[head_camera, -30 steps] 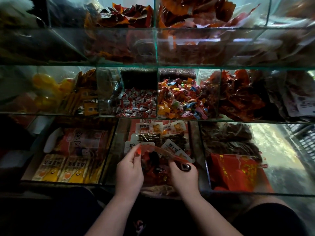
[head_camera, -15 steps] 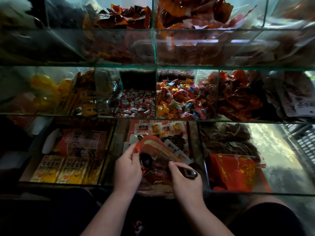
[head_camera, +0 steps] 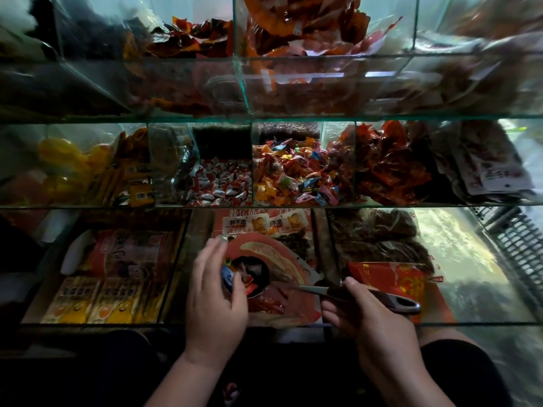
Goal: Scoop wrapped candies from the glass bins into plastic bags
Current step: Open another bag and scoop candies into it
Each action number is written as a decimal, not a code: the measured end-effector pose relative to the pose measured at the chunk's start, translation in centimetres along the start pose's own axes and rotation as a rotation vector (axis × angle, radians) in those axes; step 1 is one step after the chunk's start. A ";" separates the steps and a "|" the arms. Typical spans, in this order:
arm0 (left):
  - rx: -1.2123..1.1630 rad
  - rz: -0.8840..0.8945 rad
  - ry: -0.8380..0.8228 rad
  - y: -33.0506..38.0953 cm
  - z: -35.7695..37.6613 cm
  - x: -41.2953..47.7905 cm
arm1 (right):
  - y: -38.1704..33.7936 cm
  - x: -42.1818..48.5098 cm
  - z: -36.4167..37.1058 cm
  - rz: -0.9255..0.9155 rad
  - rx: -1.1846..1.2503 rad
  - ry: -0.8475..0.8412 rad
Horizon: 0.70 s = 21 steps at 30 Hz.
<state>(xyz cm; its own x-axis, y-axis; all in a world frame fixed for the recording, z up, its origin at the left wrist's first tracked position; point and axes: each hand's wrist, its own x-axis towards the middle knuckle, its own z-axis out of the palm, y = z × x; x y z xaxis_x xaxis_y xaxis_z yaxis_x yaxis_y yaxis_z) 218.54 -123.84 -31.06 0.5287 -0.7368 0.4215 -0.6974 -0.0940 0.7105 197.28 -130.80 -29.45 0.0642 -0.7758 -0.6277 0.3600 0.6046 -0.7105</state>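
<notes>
Holding a metal scoop (head_camera: 323, 290) with its bowl, loaded with wrapped candies (head_camera: 248, 279), inside the mouth of a red-printed plastic bag (head_camera: 282, 259) at 6 o'clock, over the front glass bin (head_camera: 172, 289). Gripping the scoop's dark handle in the right hand (head_camera: 370, 315), at 4 o'clock of the bag, with fingers curled round it. Clasping the bag's rim at 9 o'clock with the left hand (head_camera: 216, 295), slightly blurred. Heaped at 12 o'clock beyond the bag, in neighbouring middle-row bins: red-and-white sweets (head_camera: 219, 183) and, at their 3 o'clock, mixed bright sweets (head_camera: 289, 174). Piled at 2 o'clock, red foil packets (head_camera: 393, 165). Stacked at 8 o'clock, yellow packets (head_camera: 97, 301).
</notes>
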 end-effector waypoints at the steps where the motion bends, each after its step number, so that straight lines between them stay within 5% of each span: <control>1: -0.013 0.123 0.008 0.2 0.3 -0.7 | -0.3 -0.2 -0.3 -0.018 -0.013 -0.010; 3: -0.010 0.183 -0.080 0.3 1.2 -1.4 | -0.8 -0.7 -0.8 -0.065 -0.037 -0.019; 9: 0.217 -0.299 -0.339 -1.3 3.5 -0.6 | -2.0 -2.0 -2.2 -0.090 -0.026 -0.017; 13: 0.210 -0.294 -0.413 -1.4 4.2 -0.6 | -2.8 -3.6 -2.2 -0.107 -0.051 -0.050; 21: 0.262 -0.197 -0.271 -0.9 2.9 -1.0 | -4.0 -6.4 -1.3 -0.207 -0.101 -0.236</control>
<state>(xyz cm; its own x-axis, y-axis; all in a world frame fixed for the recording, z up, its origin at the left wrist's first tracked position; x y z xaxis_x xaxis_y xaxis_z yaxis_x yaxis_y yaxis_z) 217.21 -124.96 -33.81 0.5426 -0.8336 0.1035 -0.7135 -0.3924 0.5805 194.21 -128.07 -23.00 0.2178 -0.8972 -0.3843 0.2947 0.4358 -0.8504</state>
